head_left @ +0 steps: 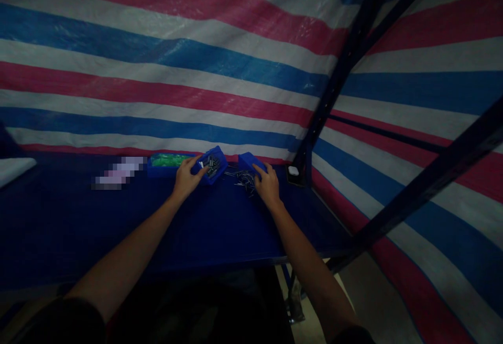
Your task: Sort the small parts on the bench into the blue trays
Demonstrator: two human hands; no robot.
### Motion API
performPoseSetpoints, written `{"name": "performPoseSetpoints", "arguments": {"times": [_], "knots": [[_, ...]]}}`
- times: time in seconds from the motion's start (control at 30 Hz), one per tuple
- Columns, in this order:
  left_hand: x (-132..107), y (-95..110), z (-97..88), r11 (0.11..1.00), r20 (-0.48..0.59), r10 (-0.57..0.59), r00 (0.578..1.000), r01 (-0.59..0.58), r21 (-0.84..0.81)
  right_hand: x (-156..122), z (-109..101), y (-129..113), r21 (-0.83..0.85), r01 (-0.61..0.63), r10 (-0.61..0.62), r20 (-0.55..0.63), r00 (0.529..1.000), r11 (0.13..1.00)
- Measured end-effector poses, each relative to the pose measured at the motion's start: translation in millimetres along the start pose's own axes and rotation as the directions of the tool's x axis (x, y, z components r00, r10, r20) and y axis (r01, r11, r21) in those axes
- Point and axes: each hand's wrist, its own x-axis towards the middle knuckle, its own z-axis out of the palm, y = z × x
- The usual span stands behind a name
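Observation:
My left hand (187, 177) grips the near-left side of a small blue plastic bin (220, 161), thumb at its rim. The bin is tilted and contains small grey metal pieces (212, 164), too dim to name. My right hand (269, 182) is closed on the right side of a second blue bin (246, 160), which looks tipped over. Thin metal pieces, like screws or nails, lie in a loose pile (245, 180) on the table beside my right fingers. The inside of this second bin is hidden.
A blue bin (157, 170) holding green packets stands left of my left hand. Farther left lies a pixelated flat item (120, 172) on the dark blue table (220, 234). A small white object on a black box (293, 171) sits near the blue metal post (324, 105). Striped sheeting hangs behind.

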Motion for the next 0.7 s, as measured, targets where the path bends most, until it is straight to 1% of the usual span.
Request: {"name": "performPoseSetpoints", "arguments": {"times": [0.2, 0.27, 0.37, 0.43, 0.53, 0.6, 0.7], "knots": [[2.8, -4.9, -2.2, 0.999, -0.011, -0.031, 0.999, 0.031, -0.015, -2.5, 1.6, 1.0, 0.020, 0.011, -0.010, -0.035, 0.999, 1.000], [2.5, -5.1, -2.1, 0.999, -0.007, -0.027, 1.000, 0.027, -0.026, -2.4, 1.8, 2.5, 0.038, -0.035, 0.038, -0.058, 0.998, 0.999], [1.5, -6.9, -1.5, 0.998, -0.016, -0.042, 0.999, 0.041, -0.055, 1.5, 2.0, 8.6, 0.062, -0.148, 0.153, -0.082, 0.985, 0.987], [0.9, -9.8, -0.8, 0.996, -0.037, -0.064, 0.997, 0.061, -0.069, 7.1, 1.8, 13.4, 0.067, -0.161, 0.168, -0.102, 0.981, 0.985], [0.8, -14.7, -0.1, 0.994, -0.067, -0.084, 0.994, 0.080, -0.069, 19.7, 1.2, 16.4, 0.053, -0.084, 0.090, -0.141, 0.986, 0.995], [1.1, -16.5, -0.4, 0.994, -0.075, -0.091, 0.993, 0.086, -0.065, 29.9, 1.4, 13.2, 0.011, 0.008, -0.007, -0.143, 0.990, 1.000], [1.4, -16.2, -2.3, 0.993, -0.090, -0.105, 0.990, 0.100, -0.061, 46.9, 4.8, 1.7, -0.110, 0.199, -0.207, -0.065, 0.976, 0.974]]}}
